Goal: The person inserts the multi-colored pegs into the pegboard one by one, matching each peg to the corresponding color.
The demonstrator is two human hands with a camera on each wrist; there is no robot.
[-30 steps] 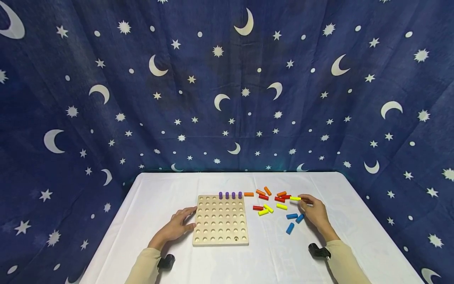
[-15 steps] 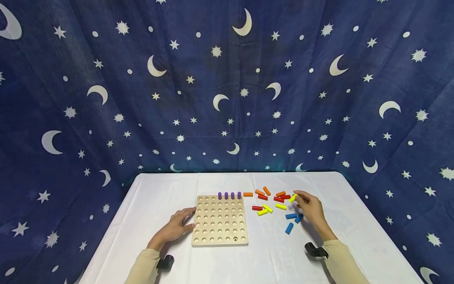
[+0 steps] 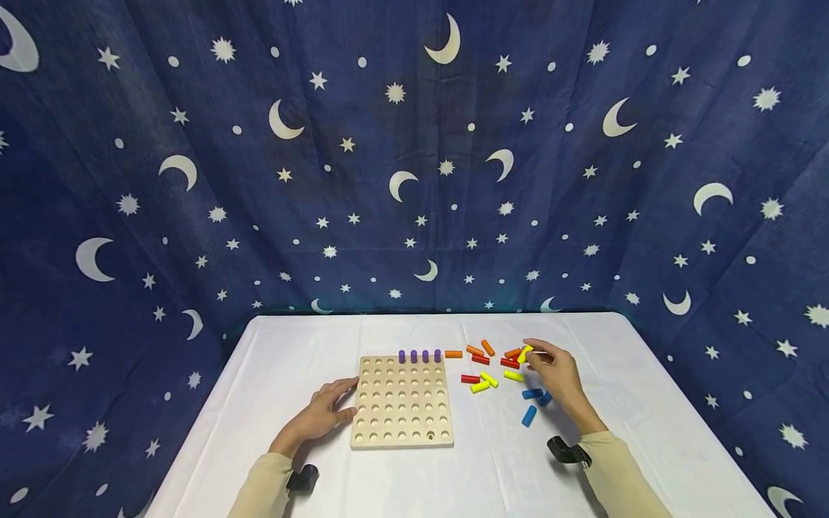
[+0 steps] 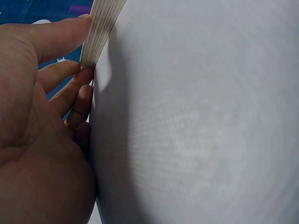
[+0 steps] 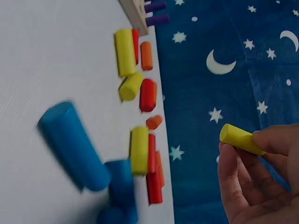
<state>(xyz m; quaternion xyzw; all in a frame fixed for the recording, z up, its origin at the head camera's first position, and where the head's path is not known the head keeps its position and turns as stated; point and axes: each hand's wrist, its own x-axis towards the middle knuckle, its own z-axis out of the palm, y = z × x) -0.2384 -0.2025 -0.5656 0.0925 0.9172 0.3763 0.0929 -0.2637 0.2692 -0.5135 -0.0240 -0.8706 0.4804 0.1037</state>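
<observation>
A yellow peg is pinched between the thumb and fingers of my right hand, raised over the far right of the table. In the right wrist view the same yellow peg tilts, its flat end facing out. My left hand rests at the left side of a wooden pegboard, thumb and fingertips touching its edge. Along the board's far row stand several purple pegs. The other holes I can make out hold no pegs. The left wrist view shows the board's layered edge at the fingertips.
Right of the board lie loose pegs: orange ones, red ones, yellow ones and blue ones. A white cloth covers the table. A dark blue star-and-moon curtain hangs behind it.
My right hand has lifted the yellow peg and carried it slightly left, turning it from lying flat to tilted. The left hand stays against the board.
</observation>
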